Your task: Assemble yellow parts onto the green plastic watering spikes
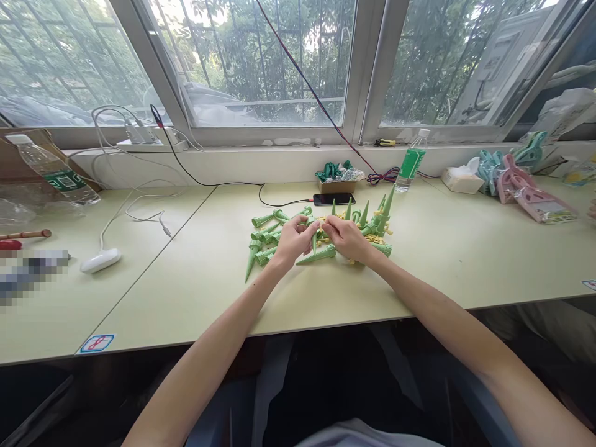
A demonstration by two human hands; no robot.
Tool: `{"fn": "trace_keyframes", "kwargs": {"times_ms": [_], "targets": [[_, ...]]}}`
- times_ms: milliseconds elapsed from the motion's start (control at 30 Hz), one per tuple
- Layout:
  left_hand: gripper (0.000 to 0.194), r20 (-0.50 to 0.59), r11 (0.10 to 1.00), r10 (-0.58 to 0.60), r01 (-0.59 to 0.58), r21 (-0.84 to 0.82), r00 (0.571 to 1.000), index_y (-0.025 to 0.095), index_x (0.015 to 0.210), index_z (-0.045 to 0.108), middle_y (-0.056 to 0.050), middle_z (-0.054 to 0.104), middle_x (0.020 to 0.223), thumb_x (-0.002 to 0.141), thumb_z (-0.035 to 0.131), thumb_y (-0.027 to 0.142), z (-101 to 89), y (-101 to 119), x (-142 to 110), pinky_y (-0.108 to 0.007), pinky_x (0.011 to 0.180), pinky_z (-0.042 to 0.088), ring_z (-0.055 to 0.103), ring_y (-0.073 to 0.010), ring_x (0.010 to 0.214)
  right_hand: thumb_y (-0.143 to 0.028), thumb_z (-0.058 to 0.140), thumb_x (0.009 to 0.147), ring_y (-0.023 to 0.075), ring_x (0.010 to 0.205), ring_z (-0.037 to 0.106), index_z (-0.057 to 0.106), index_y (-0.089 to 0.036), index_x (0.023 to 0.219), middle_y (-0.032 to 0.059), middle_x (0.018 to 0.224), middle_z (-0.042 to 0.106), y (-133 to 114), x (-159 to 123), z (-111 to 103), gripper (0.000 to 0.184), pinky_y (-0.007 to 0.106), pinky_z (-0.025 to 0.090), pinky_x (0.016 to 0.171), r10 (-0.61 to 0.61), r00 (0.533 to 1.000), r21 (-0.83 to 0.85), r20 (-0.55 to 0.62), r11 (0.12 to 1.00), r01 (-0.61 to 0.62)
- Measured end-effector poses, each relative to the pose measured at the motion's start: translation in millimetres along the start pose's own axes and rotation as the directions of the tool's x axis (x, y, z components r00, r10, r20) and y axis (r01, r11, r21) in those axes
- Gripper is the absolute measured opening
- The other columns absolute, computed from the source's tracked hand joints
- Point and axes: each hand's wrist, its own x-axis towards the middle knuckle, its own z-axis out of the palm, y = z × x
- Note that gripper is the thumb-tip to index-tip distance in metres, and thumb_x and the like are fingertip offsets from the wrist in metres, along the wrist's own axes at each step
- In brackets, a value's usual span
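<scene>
The left hand (294, 239) has its thumb and fingers closed in a narrow pinch on one green spike (315, 243), which hangs between the two hands with its point downward; holding it by the wide end probably leaves that end facing the other fingertips. The right hand (347, 237) is drawn up close beside it, its fingers bunched near the top of the spike, but whether they grip the spike, a small yellow piece or nothing, I cannot tell. Both wrists seem to come in low over the table (354, 298) so that the fingertips can meet over the same spot. The held spike thus sits right in the left pinch and just left of the right fingertips. Just below the grip a lying spike (320, 255) rests on the table, its tip toward the left. Left of the grip, loose green spikes (252, 256) lie in a spread, within easy reach of the left hand. Right of it, around and beyond the right hand, are yellow pieces (374, 238) and a cluster of upright spikes (385, 214), seemingly kept apart from the loose ones. Beyond the grip lies a phone (334, 199) on its cable
</scene>
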Motion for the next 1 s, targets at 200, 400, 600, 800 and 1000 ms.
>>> {"fn": "trace_keyframes", "kwargs": {"times_ms": [200,400,600,800,1000], "targets": [[0.031,-0.042,0.961,0.228,-0.218,0.17,0.973,0.021,0.099,0.054,0.008,0.049,0.058,0.084,0.067,0.045,0.3,-4.0,-0.4,-0.022,0.043,0.035,0.048,-0.0077,0.04,-0.044,0.035,0.104,0.0127,0.055,0.032,0.032,-0.024,0.077,-0.0051,0.063,0.04,0.3,-0.1,1.3,0.034,0.028,0.025,0.057,0.013,1.0,-0.02,0.006,1.0,-0.013],[0.03,-0.052,0.926,0.302,-0.28,0.253,0.952,0.021,0.101,0.053,0.008,0.048,0.061,0.085,0.064,0.045,0.7,-6.9,1.6,-0.022,0.046,0.033,0.045,-0.007,0.042,-0.044,0.032,0.105,0.0128,0.056,0.033,0.033,-0.024,0.078,-0.005,0.063,0.04,2.6,-0.5,1.8,0.034,0.028,0.025,0.057,0.011,1.0,-0.029,0.023,1.0,-0.01],[0.028,-0.046,0.906,0.34,-0.314,0.285,0.939,0.022,0.1,0.053,0.008,0.047,0.06,0.086,0.063,0.044,0.5,-8.7,2.8,-0.022,0.046,0.029,0.041,-0.0068,0.041,-0.044,0.031,0.106,0.013,0.056,0.034,0.033,-0.024,0.078,-0.0048,0.064,0.04,0.6,-0.1,1.3,0.034,0.029,0.026,0.057,0.021,0.999,-0.027,0.036,0.999,-0.02],[0.028,-0.043,0.9,0.348,-0.321,0.296,0.937,0.022,0.101,0.053,0.008,0.046,0.061,0.086,0.063,0.044,0.0,-8.2,1.4,-0.022,0.045,0.028,0.038,-0.0062,0.041,-0.043,0.031,0.106,0.0134,0.057,0.034,0.034,-0.024,0.078,-0.0044,0.065,0.039,-0.8,-0.8,1.0,0.034,0.029,0.026,0.058,0.024,0.999,-0.019,0.043,1.0,-0.023],[0.026,-0.055,0.922,0.32,-0.297,0.246,0.946,0.022,0.099,0.054,0.007,0.048,0.062,0.085,0.066,0.041,0.9,-7.9,1.3,-0.021,0.043,0.029,0.039,-0.0054,0.041,-0.045,0.032,0.106,0.013,0.057,0.036,0.035,-0.024,0.079,-0.0041,0.065,0.043,1.0,-0.5,2.0,0.034,0.029,0.028,0.058,0.022,0.999,0.011,0.031,1.0,-0.022]]}}
